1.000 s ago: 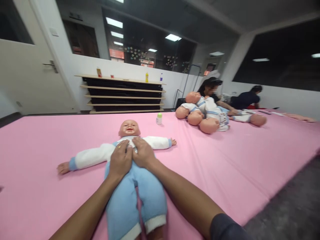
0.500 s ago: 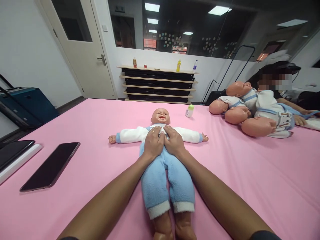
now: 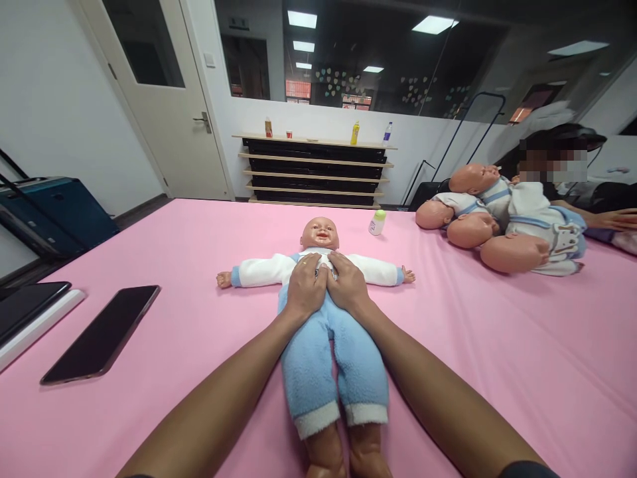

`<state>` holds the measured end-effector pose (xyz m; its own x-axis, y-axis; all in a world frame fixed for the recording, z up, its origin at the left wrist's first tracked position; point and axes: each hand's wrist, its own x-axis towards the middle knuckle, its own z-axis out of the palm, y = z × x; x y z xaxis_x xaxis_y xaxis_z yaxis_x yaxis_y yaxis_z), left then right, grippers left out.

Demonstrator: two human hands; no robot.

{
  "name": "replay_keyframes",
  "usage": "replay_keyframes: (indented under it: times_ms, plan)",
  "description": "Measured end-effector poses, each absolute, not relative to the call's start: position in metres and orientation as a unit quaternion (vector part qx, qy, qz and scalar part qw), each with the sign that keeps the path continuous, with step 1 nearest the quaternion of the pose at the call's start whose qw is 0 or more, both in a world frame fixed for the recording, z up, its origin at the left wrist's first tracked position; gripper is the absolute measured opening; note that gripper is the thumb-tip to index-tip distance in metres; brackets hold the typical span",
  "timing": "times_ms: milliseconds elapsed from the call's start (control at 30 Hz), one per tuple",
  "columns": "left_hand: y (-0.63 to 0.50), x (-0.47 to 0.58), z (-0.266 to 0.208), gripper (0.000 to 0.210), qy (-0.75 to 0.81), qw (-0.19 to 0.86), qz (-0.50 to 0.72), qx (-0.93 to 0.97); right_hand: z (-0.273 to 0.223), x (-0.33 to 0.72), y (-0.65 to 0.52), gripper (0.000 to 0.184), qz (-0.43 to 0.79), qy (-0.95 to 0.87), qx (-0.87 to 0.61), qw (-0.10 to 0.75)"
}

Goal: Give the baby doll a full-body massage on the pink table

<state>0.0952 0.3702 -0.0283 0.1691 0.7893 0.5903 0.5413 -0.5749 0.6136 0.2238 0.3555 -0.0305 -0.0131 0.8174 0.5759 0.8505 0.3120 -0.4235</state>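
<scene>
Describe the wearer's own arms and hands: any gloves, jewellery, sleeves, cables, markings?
No gloves. The left hand wears a small gold-coloured ring; none shows on the right hand. The left forearm and right forearm are bare: no watch, cable or marking visible. A dark right sleeve and a sliver of dark left sleeve show at the bottom edge.

Clock centred on doll (image 3: 333,338). Wide pass over tabletop (image 3: 502,352) between 3 and 4; second open lane toward 10. Doll's outstretched arms bar low sweeps at 9 and 3. Phone (image 3: 102,335) lies flat near 9, bottle (image 3: 377,224) stands at 1, heaped dolls (image 3: 513,251) block 2; narrow gap between those two.
</scene>
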Motion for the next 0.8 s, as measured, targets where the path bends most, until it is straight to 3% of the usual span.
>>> replay_keyframes:
  times_ms: [600, 800]
  plan:
    - [0.375, 0.096, -0.035, 0.035, 0.444, 0.108, 0.479, 0.749, -0.031, 0.223, 0.356, 0.039, -0.031, -0.675, -0.627, 0.387]
    - [0.373, 0.094, -0.037, 0.051, 0.47, 0.114, 0.494, 0.723, -0.029, 0.223, 0.35, 0.04, -0.07, -0.723, -0.548, 0.416]
